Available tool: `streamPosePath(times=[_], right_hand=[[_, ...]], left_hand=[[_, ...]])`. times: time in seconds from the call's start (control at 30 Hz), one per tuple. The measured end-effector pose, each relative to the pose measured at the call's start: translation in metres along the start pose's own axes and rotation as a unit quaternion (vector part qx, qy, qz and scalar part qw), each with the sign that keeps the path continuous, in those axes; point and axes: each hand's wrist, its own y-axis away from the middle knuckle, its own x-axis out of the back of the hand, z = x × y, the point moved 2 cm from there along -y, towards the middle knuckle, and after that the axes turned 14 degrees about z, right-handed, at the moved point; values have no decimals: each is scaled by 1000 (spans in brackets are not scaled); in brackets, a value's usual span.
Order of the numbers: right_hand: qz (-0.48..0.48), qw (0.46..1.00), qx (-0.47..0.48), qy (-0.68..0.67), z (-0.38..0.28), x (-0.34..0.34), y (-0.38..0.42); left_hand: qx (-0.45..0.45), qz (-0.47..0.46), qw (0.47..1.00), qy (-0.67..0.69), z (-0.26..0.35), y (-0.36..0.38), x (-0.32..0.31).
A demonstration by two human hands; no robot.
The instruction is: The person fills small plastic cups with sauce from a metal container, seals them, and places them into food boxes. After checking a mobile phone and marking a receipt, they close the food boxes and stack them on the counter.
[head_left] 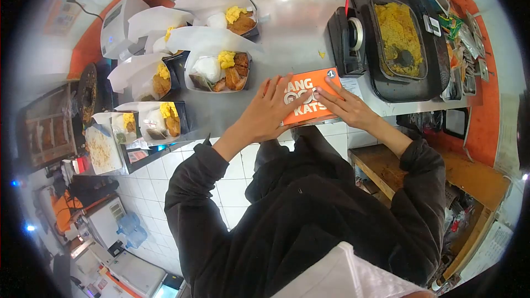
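An orange box with white lettering [307, 111] lies closed at the front edge of the steel counter. My left hand [269, 108] rests flat on its left part, fingers spread. On its right part lies my right hand [346, 106], fingers stretched out over the lid. Just left of the box stands an open box [218, 72] with rice, yellow food and brown fried pieces. Several more open food boxes stand farther left, among them one at the front [159, 121] and one at the back [234, 20], with white paper flaps raised.
A black tray [381, 91] holds a container of yellow food [397, 38] at the right. Beside it is a black tape dispenser [345, 49]. A white machine [120, 26] stands back left. A wooden shelf [469, 171] is below right, a cutting board [104, 152] at left.
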Motion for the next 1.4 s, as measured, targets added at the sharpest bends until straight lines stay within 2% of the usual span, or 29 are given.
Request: streamPosePath(times=[0.07,0.13,0.2,0.27,0.33,0.4,0.43,0.47,0.5,0.53,0.57,0.6,0.67,0.7,0.77,0.8,0.87,0.9,0.93,1.0,1.03,1.07,1.13,1.2,1.23,1.27,1.33,1.4], right_hand=[[-5,1000,-12,-9,1,3,-2],[-31,997,54,37,-1,7,-3],[-71,997,25,20,-1,9,2],[-162,986,-18,-26,-3,13,-1],[-134,990,-27,-15,-3,0,14],[-22,1000,-15,-4,-2,-2,13],[-20,1000,-14,-1,4,-1,15],[24,976,-206,-62,20,4,20],[65,910,-391,-122,34,4,27],[209,868,-447,-57,45,13,22],[347,799,-491,9,55,20,17],[348,798,-492,7,67,18,22],[184,680,-688,-178,92,-1,47],[185,679,-688,-178,93,-12,54],[315,702,-588,-249,90,-20,56],[315,702,-588,-250,88,-21,61],[394,594,-620,-328,67,-15,65],[386,645,-615,-235,54,-12,60],[386,645,-615,-238,50,-15,56],[260,761,-593,33,41,-16,50],[257,787,-556,77,44,-15,45],[258,787,-556,78,45,-15,47],[181,811,-522,196,43,-19,64],[164,823,-498,218,32,-12,72],[258,746,-614,32,19,5,58],[328,615,-700,-156,-3,16,49],[324,630,-664,-239,-45,28,26],[244,596,-666,-376,-84,19,4]], left_hand=[[3,6,1000,-10,5,3,-2],[3,14,1000,-16,7,5,-5],[19,11,1000,-13,5,6,-10],[35,8,999,10,15,4,-2],[56,5,998,27,20,5,-1],[81,24,996,-26,21,6,-13],[79,26,996,-28,20,6,-16],[84,14,996,-23,20,7,-19],[90,0,996,-17,22,9,-21],[92,-1,996,-17,23,9,-21],[99,-1,995,-11,25,9,-19],[104,-2,995,-6,26,9,-18],[106,18,994,13,30,13,-23],[110,38,993,36,33,14,-25],[114,37,992,36,35,14,-26],[121,38,991,35,35,14,-27],[121,44,991,36,34,14,-29],[117,50,991,36,33,15,-30],[118,50,991,34,31,15,-31],[112,53,991,54,31,16,-34],[112,52,991,56,31,16,-36],[108,75,990,56,30,16,-37],[102,97,988,56,31,21,-37],[98,122,985,69,30,19,-38],[104,128,984,70,28,16,-38],[106,127,984,64,28,16,-37],[110,118,985,63,32,19,-36],[102,136,984,57,32,17,-34]])
